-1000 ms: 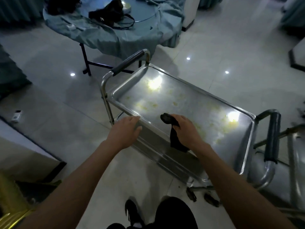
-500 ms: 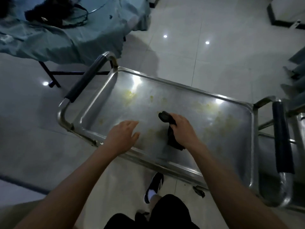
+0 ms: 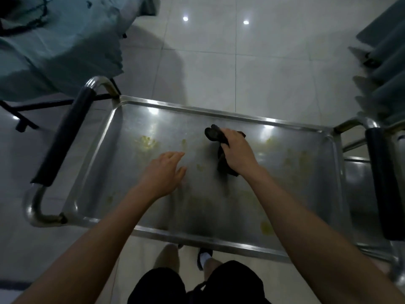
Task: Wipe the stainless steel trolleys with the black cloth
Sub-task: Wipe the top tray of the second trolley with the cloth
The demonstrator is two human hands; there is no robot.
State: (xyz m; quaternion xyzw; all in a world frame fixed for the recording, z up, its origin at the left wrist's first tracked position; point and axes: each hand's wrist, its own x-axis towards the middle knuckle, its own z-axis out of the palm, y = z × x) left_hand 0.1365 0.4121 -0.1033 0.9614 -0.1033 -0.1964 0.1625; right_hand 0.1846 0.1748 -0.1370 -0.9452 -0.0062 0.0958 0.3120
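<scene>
Yellowish smears [image 3: 146, 144] are speckling the silver trolley [image 3: 219, 239]; its handles [image 3: 63, 137] are showing black, like the cloth [image 3: 215, 133]. Beyond the trolley, floor tiles [image 3: 263, 73] are gleaming white.

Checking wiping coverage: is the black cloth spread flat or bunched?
Bunched: the black cloth is gripped in the right hand, with crumpled ends protruding above the trolley.

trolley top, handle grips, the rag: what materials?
Trolley top: stainless steel by its look, brushed, mirrors the ceiling lights; yellowish smears on it. Handle grip: matte black sleeve, probably foam or rubber. Black cloth, gripped by the right hand: soft fabric, limp and bunched.
</scene>
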